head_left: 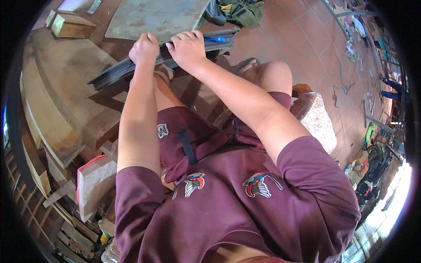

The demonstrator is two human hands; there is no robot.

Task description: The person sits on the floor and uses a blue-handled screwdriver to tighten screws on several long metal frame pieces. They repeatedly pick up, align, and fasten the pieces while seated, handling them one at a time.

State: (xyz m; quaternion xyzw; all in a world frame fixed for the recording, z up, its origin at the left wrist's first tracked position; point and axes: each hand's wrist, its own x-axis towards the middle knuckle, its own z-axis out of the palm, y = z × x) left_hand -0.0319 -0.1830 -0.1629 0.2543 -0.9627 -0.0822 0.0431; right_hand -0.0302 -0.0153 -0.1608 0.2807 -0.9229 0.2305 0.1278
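A long, dark grey, ridged strip (115, 74) lies slantwise in front of my shins, its far right end ragged. Its material I cannot make out. My left hand (144, 48) is closed in a fist over its middle. Just to the right, my right hand (188, 49) curls its fingers over the same strip, thumb toward the left hand. A small bright blue object (215, 40) shows on the strip beside my right hand; its kind is unclear. The undersides of both grips are hidden.
A pale grey flat board (153, 19) lies beyond my hands. Wide wooden planks (70, 79) and a wooden block (73, 25) are at the left. A dark green bag (245, 13) rests on the tiled floor (294, 44). Cables and clutter line the right side.
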